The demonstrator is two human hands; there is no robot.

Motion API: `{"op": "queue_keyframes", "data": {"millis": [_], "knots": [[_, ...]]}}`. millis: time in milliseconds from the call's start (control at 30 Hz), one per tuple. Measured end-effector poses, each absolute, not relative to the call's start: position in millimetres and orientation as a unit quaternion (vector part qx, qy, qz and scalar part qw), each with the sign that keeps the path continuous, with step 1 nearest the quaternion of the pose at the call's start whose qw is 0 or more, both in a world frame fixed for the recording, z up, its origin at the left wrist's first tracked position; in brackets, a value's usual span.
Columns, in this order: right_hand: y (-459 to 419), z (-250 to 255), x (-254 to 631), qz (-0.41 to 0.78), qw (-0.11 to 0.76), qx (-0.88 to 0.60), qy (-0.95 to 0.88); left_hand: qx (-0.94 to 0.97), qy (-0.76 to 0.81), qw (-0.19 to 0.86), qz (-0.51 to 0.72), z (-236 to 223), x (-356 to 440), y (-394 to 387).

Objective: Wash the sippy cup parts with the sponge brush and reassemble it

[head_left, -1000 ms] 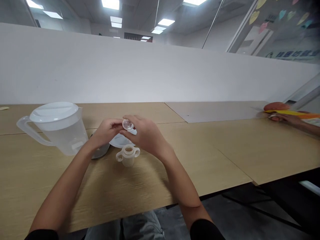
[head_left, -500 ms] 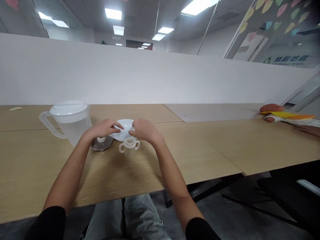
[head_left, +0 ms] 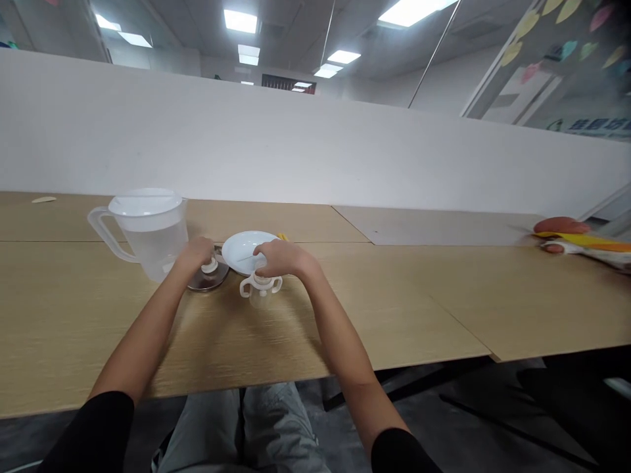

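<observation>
A clear baby bottle [head_left: 260,299] with two white side handles stands upright on the table in front of me. My right hand [head_left: 280,257] is just above its mouth, thumb and fingers pinching a small clear piece [head_left: 259,264] that looks like a bottle nipple. Whether that piece touches the bottle neck I cannot tell. To the left, my left hand [head_left: 197,253] reaches down over a round metal dish [head_left: 204,284], its fingers closed on a white ring-shaped cap [head_left: 210,267]. Behind the bottle is a white plate [head_left: 237,247], partly covered by my right hand.
A translucent lidded pitcher [head_left: 152,240] of water stands left of the metal dish. Something small and yellow [head_left: 282,236] shows behind the plate. A pale flat piece [head_left: 44,199] lies far left. Orange and yellow items [head_left: 566,230] lie at the far right, and a white wall [head_left: 296,151] rises behind.
My left hand has moved from the plate's edge down to the white cap on the metal dish. My right hand has come nearer, over the bottle's mouth. The view has shifted slightly.
</observation>
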State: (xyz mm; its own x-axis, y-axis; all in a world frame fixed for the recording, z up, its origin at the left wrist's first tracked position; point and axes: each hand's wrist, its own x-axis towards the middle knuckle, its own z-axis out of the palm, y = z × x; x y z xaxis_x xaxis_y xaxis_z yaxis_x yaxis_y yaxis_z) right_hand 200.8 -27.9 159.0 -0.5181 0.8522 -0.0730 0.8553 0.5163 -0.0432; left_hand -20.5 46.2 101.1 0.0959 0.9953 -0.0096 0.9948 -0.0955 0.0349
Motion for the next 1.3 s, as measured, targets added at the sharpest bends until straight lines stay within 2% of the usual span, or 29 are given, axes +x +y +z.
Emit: {"op": "queue_keyframes", "data": {"millis": [133,233,333,433,667,800,900,1000,1100,1200,1300], "knots": [[-29,160,206,-0.045,-0.035,0.498,0.865,0.727,0.687,-0.026,-0.012,135,-22,25],[-30,158,202,-0.064,-0.131,0.45,0.881,0.743,0.662,-0.071,0.063,167,-13,-13],[-31,158,193,-0.138,-0.222,0.337,0.904,0.802,0.574,-0.054,0.157,191,5,-54],[-35,160,185,-0.176,-0.27,0.283,0.904,0.834,0.509,-0.044,0.21,198,21,-74],[-44,168,186,-0.172,-0.395,0.302,0.85,0.828,0.454,-0.069,0.321,190,19,-55],[-40,164,188,-0.113,-0.365,0.399,0.834,0.84,0.427,-0.095,0.322,185,19,-47],[-34,161,190,-0.034,-0.312,0.485,0.816,0.851,0.384,-0.183,0.307,178,30,-46],[-31,160,194,0.007,-0.299,0.495,0.816,0.851,0.336,-0.286,0.285,172,39,-51],[-28,160,195,0.016,-0.304,0.481,0.822,0.842,0.312,-0.332,0.289,171,41,-56],[-22,157,194,0.015,-0.308,0.477,0.823,0.844,0.314,-0.312,0.303,172,36,-51],[-13,147,196,0.015,-0.341,0.472,0.813,0.851,0.331,-0.222,0.342,164,36,-38]]}}
